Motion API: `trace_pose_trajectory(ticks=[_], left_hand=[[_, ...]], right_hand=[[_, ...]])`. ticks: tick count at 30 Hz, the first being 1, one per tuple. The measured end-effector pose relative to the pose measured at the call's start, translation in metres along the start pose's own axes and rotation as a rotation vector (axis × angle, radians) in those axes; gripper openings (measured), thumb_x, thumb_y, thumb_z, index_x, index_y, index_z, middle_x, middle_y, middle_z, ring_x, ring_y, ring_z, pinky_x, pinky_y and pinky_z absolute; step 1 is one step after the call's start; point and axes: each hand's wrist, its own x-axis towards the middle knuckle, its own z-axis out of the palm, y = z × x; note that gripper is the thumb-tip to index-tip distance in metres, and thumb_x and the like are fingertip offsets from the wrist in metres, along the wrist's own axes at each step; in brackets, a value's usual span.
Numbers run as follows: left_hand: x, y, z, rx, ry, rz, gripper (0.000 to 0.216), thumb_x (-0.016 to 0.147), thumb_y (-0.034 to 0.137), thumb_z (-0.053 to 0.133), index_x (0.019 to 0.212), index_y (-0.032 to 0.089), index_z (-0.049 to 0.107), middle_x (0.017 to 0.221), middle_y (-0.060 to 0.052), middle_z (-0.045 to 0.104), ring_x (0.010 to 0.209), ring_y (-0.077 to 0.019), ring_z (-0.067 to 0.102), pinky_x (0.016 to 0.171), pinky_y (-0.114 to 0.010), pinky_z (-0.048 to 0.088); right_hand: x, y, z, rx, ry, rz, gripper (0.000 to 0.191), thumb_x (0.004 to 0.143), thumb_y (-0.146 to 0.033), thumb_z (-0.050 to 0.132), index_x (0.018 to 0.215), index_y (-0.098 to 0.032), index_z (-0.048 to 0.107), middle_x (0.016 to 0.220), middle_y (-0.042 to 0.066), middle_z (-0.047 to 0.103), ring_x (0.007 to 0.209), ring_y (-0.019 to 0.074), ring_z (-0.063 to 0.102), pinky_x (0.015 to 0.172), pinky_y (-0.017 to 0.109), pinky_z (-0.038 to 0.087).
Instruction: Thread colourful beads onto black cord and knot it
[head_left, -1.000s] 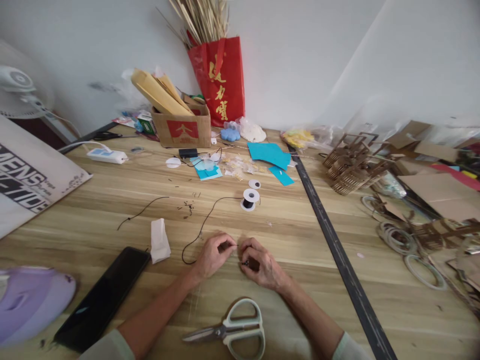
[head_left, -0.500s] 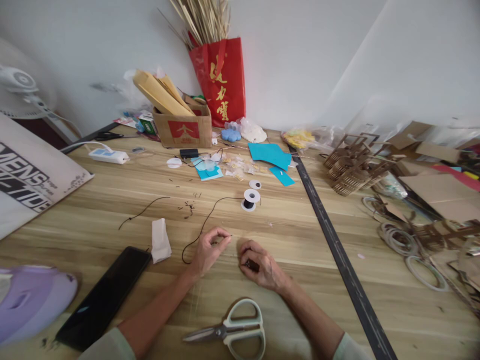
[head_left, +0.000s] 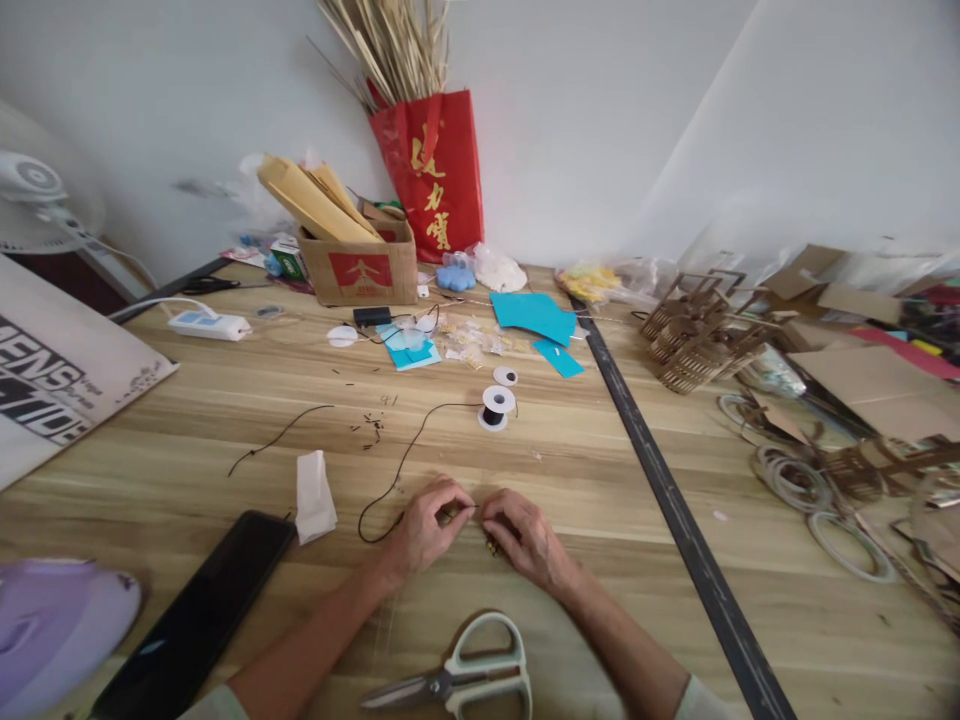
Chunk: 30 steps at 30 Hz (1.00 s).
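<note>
My left hand (head_left: 431, 525) pinches a thin black cord (head_left: 405, 455) near its end, and the short tip points toward my other hand. The cord loops back across the table to a white spool (head_left: 496, 410) wound with black. Close beside it, my right hand (head_left: 521, 535) is closed, its thumb and forefinger at the cord's tip. Small gold and dark bead-like pieces (head_left: 491, 547) show under its curled fingers; how they are held is partly hidden. Scissors with pale handles (head_left: 491, 650) lie on the table between my forearms.
Left of my hands are a folded white paper (head_left: 315, 497), a black phone-like slab (head_left: 199, 615) and a purple device (head_left: 64, 625). Short black cord bits (head_left: 373, 428) lie ahead. Blue cards (head_left: 532, 317), a cardboard box (head_left: 360, 270) and a red bag (head_left: 435, 180) stand farther back; woven baskets (head_left: 686, 335) are right.
My hands have come together, the right fingertips now meeting the cord's tip held by the left. The view has shifted slightly, so the table things sit a little lower.
</note>
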Motion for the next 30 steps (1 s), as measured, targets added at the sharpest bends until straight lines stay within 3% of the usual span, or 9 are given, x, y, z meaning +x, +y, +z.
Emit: trace_pose_trajectory(ticks=[6, 16, 30], left_hand=[[0.0002, 0.003, 0.0005, 0.037, -0.079, -0.013, 0.008, 0.081, 0.012, 0.056, 0.076, 0.016, 0.061, 0.075, -0.003, 0.061, 0.075, -0.0157, 0.056, 0.07, -0.026, 0.045], [-0.0013, -0.0021, 0.0031, 0.092, -0.131, -0.007, 0.007, 0.081, 0.01, 0.059, 0.077, 0.016, 0.062, 0.076, -0.003, 0.062, 0.077, -0.0161, 0.057, 0.071, -0.026, 0.044], [0.0012, 0.0037, 0.0011, 0.125, -0.157, -0.049, 0.008, 0.08, 0.01, 0.06, 0.075, 0.016, 0.063, 0.077, -0.004, 0.063, 0.079, -0.017, 0.058, 0.073, -0.027, 0.045]], right_hand=[[0.0001, -0.0006, 0.0007, -0.04, 0.043, 0.056, 0.014, 0.095, -0.024, 0.045, 0.087, -0.018, 0.055, 0.075, 0.004, 0.056, 0.071, 0.015, 0.052, 0.065, 0.024, 0.043], [0.0028, 0.0003, 0.001, 0.084, 0.09, 0.2, 0.009, 0.086, -0.025, 0.057, 0.082, -0.017, 0.058, 0.073, 0.002, 0.057, 0.065, 0.0129, 0.053, 0.059, 0.022, 0.043], [0.0019, 0.0024, -0.0011, 0.101, 0.051, 0.145, 0.015, 0.091, -0.027, 0.053, 0.085, -0.017, 0.062, 0.079, 0.005, 0.061, 0.075, 0.0159, 0.058, 0.069, 0.026, 0.046]])
